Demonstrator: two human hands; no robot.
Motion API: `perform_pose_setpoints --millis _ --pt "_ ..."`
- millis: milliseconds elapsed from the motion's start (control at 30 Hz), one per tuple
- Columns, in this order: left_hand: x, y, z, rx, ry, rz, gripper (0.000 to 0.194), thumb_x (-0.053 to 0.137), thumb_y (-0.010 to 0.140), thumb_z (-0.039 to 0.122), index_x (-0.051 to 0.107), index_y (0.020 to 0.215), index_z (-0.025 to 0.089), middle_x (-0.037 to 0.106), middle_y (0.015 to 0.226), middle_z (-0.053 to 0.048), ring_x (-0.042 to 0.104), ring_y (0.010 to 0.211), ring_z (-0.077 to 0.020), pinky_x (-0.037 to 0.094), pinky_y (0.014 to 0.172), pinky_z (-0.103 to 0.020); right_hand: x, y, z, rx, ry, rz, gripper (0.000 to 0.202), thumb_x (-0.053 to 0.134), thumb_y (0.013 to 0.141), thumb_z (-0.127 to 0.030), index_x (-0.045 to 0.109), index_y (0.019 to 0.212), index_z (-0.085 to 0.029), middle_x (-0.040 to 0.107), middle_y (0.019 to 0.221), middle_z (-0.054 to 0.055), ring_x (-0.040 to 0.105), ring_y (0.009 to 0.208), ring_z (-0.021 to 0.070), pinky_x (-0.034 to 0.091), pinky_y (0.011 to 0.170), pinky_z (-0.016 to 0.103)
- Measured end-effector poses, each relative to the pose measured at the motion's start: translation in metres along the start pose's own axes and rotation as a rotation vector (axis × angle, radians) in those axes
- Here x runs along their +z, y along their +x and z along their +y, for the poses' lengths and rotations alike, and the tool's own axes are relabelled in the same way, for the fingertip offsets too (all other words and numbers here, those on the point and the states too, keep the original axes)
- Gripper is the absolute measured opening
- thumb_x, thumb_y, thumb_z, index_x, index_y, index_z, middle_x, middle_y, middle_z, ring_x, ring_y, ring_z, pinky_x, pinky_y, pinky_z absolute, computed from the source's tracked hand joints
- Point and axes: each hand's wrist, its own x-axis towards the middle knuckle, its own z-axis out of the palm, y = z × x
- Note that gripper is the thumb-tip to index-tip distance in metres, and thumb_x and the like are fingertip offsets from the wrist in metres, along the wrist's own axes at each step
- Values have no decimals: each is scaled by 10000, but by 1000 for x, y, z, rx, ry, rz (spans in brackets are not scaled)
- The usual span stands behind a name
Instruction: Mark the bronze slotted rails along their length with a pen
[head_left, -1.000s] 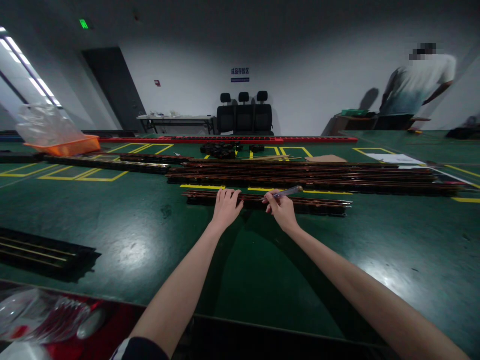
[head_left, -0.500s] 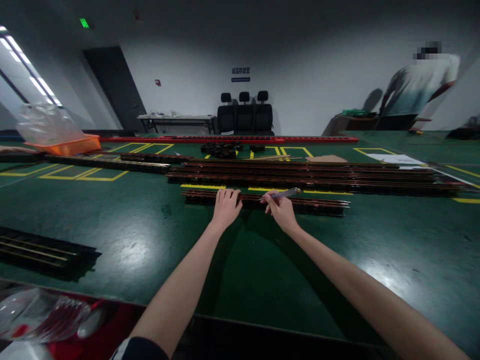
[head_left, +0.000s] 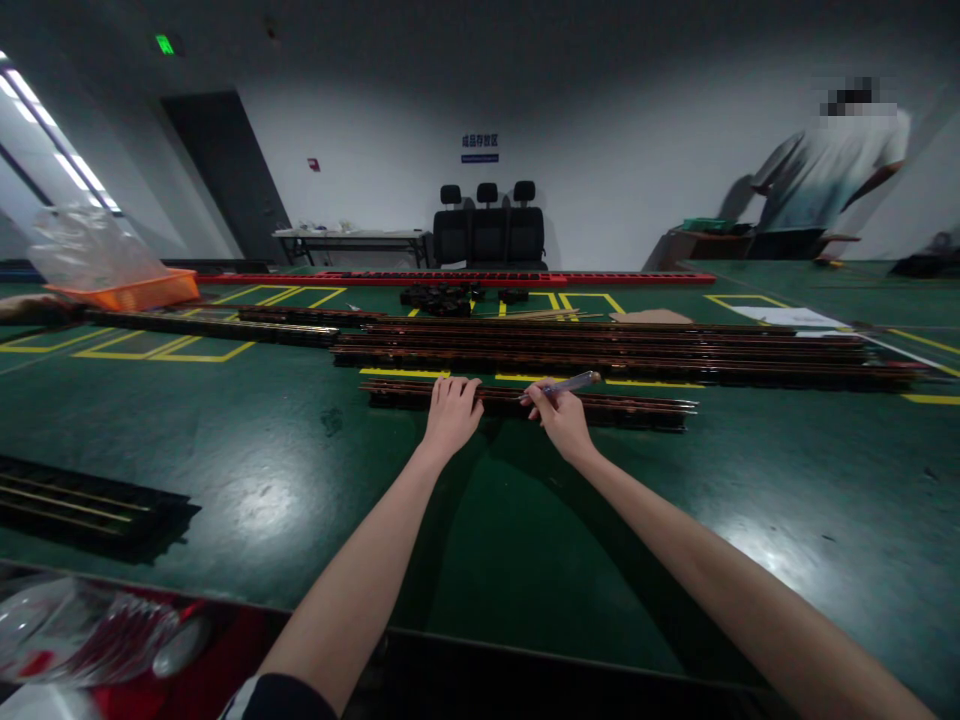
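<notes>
A short dark rail assembly (head_left: pixel 630 408) with copper-coloured strips lies lengthwise across the green table in front of me. My left hand (head_left: pixel 453 410) rests on its left half, fingers bent over it and gripping it. Near its middle, my right hand (head_left: pixel 559 415) is closed around a slim pen-like tool with a clear handle (head_left: pixel 571 384). The tool slants, its brownish end up to the right and its lower end at the rail; its tip is too small to make out.
Just behind lies a row of longer rails (head_left: pixel 600 350). Black parts (head_left: pixel 439 298) sit farther back. An orange basket (head_left: pixel 142 290) with plastic bags stands at left, near another person's hand (head_left: pixel 26 308). Another rail piece (head_left: pixel 82 505) lies front left. A person (head_left: pixel 832 180) stands back right.
Both my hands and the tool stay nearly in place on the rail. The person at back right has shifted an arm, and the hand at far left shows more.
</notes>
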Motion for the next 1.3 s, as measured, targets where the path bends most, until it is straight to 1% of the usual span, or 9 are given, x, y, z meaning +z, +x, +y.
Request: perform_pose_setpoints --millis 267,500,700,967,1100,1300 --pt "1 0 -3 -1 -18 13 360 394 894 187 556 1214 153 604 1175 -103 502 1160 -249 295 1117 -465 0 0 1 1 -4 7 370 497 851 -523 595 819 -167 677 761 76 594 566 146 466 498 269" --pt "-1 0 1 0 -12 14 383 375 872 130 565 1204 154 606 1159 -113 498 1170 -257 295 1116 -476 -2 0 -2 2 -9 5 396 492 842 -551 587 810 -168 681 759 86 598 564 153 478 501 278" --pt "-1 0 0 -2 -21 -13 427 353 855 88 555 1221 175 601 1154 -106 482 1204 -257 295 1115 -505 -1 -1 -2 -3 -4 19 402 496 837 -565 582 799 -174 678 742 79 598 551 153 489 501 283" --pt "-2 0 -1 -11 -14 -25 461 352 837 59 557 1229 189 602 1187 -108 477 1224 -264 298 1110 -533 -1 -1 -2 13 -7 23 451 491 818 -613 584 808 -172 675 749 80 601 558 152 488 495 278" --pt "-1 0 -1 -24 -3 -16 454 356 832 52 576 1209 176 609 1180 -116 484 1219 -270 289 1120 -518 -1 -1 -2 16 -3 22 458 487 816 -622 581 803 -174 672 754 80 598 557 151 481 484 275" --pt "-3 0 0 -40 11 -10 444 357 832 51 579 1192 185 613 1175 -102 496 1203 -262 291 1117 -508 -1 -2 -3 20 1 12 462 487 809 -631 581 804 -179 664 754 74 593 559 146 475 485 272"
